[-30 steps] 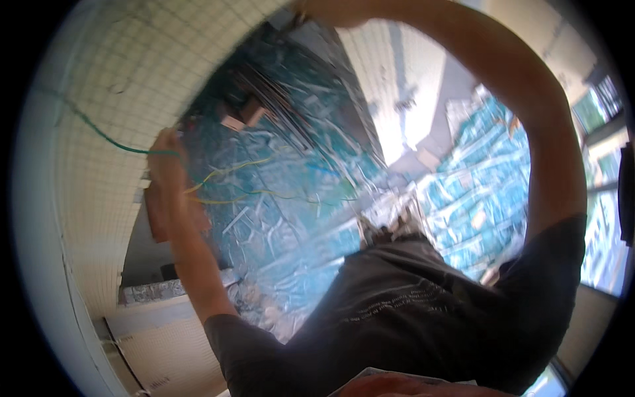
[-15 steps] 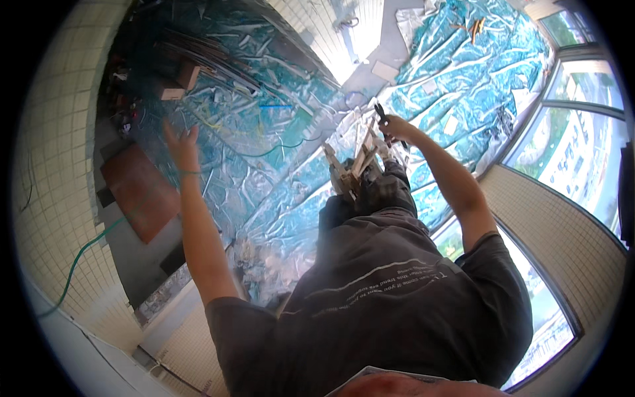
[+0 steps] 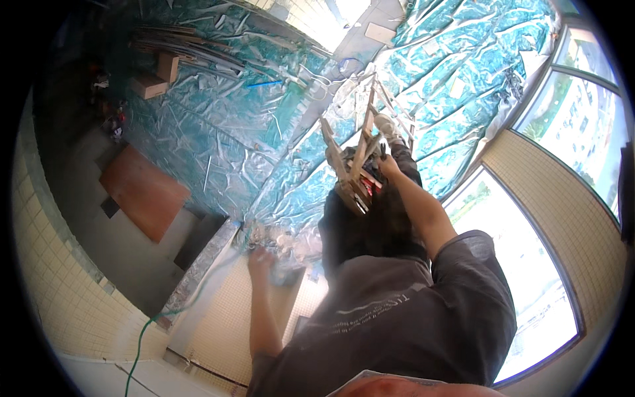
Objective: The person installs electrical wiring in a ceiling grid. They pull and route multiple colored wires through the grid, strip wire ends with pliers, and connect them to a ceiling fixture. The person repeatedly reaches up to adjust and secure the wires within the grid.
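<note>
Two hands at work, well apart. Left hand (image 3: 261, 259) pressed flat on the tiled ledge (image 3: 225, 311), fingers spread open, gripping nothing, just beside crumpled silver foil (image 3: 284, 241). Right hand (image 3: 387, 165) closed around the top of the wooden stepladder (image 3: 360, 159); fingers (image 3: 382, 157) wrapped on the rail, though probably, since blurred, not fully visible. Stepladder standing on teal plastic sheeting (image 3: 218, 126) covering the floor, legs beside it. Green cable (image 3: 142, 344) trailing over the tiled wall. Brown board (image 3: 142, 192) lying farther left.

Wooden ladder (image 3: 360, 162), upright underfoot
</note>
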A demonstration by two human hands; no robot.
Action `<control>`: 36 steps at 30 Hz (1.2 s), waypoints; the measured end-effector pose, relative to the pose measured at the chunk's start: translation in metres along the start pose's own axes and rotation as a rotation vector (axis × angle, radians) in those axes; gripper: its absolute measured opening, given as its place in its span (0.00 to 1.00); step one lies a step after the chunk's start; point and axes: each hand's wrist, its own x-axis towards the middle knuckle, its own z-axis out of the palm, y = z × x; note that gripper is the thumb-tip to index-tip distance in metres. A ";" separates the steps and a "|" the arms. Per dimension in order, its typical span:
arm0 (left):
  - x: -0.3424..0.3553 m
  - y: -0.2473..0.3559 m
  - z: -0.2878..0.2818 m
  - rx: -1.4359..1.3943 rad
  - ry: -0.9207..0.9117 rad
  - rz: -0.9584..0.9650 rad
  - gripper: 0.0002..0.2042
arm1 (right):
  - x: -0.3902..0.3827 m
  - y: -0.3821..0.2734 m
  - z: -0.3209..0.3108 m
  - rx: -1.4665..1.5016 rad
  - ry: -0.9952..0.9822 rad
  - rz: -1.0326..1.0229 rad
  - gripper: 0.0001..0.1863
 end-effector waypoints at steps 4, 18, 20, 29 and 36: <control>-0.005 -0.007 0.027 0.192 -0.038 0.045 0.20 | 0.006 0.080 0.017 -0.334 -0.106 -0.081 0.40; -0.047 0.143 -0.152 -0.085 0.795 0.646 0.15 | 0.024 -0.261 0.071 -0.742 -0.031 -0.784 0.25; -0.103 0.199 -0.181 -0.064 0.928 0.813 0.14 | -0.059 -0.411 0.102 -0.595 -0.015 -1.101 0.22; -0.289 0.433 -0.273 -0.185 1.081 1.446 0.13 | -0.534 -0.754 0.211 -0.200 -0.441 -2.143 0.15; -0.310 0.606 -0.363 0.044 1.355 1.587 0.18 | -0.646 -0.844 0.343 -0.374 0.401 -2.768 0.16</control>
